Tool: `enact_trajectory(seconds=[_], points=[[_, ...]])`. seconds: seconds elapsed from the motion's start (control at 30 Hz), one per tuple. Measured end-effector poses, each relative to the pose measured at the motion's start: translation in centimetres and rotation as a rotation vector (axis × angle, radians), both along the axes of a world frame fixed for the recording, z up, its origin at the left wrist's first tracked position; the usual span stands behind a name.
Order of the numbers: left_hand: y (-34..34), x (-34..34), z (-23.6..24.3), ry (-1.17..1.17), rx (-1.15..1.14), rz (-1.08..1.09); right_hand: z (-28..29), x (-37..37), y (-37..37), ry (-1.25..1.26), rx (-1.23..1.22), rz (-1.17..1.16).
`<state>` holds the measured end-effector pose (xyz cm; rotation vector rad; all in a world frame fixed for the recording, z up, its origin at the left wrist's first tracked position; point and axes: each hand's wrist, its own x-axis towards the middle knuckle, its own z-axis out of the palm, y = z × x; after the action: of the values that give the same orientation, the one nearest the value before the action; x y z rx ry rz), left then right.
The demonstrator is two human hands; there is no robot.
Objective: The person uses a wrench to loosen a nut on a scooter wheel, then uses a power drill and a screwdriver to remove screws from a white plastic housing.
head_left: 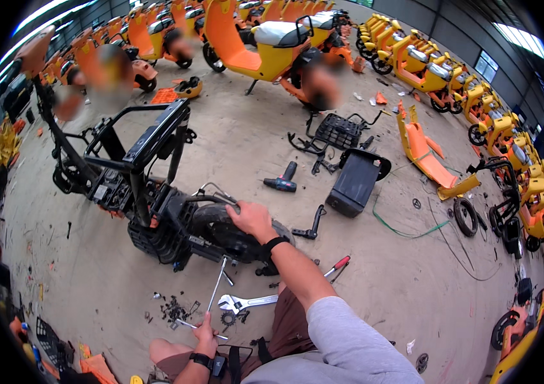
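Observation:
My right hand [251, 219] is closed on the rear tire [217, 224] of a stripped black scooter frame [137, 173], near a thin bent black bracket. My left hand [205, 335] grips a long silver T-handle wrench [214, 296] low in the view; its upper end reaches the underside of the frame beside the rear wheel. Below the wheel lie a large adjustable wrench [249, 303], small black bolts and parts [174, 310], and a red-handled screwdriver [340, 262].
A cordless drill [281, 182], black box [352, 184], black metal racks [332, 134], orange-yellow body panels [425, 153], coiled tire [465, 217] and loose cables lie on the concrete floor [73, 256]. Rows of orange and yellow scooters [252, 51] stand behind and along the right.

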<state>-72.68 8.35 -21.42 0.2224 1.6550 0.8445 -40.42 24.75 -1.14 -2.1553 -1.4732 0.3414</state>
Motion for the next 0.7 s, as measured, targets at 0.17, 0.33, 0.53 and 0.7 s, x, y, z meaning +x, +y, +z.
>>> enact_trajectory(seconds=[0.17, 0.33, 0.53, 0.7], points=[[-0.2, 1.1, 1.7, -0.036, 0.000, 0.047, -1.1, 1.1, 0.6, -0.021, -0.014, 0.017], [0.0, 0.8, 2.5, -0.084, 0.015, 0.027, -1.1, 0.7, 0.6, -0.034, -0.045, 0.036], [0.1, 1.4, 4.0, -0.106, 0.033, 0.006, -1.5, 1.3, 0.6, -0.043, -0.039, 0.041], [0.6, 1.7, 4.5, -0.102, 0.016, -0.021, -1.5, 1.6, 0.9, -0.035, -0.004, 0.038]])
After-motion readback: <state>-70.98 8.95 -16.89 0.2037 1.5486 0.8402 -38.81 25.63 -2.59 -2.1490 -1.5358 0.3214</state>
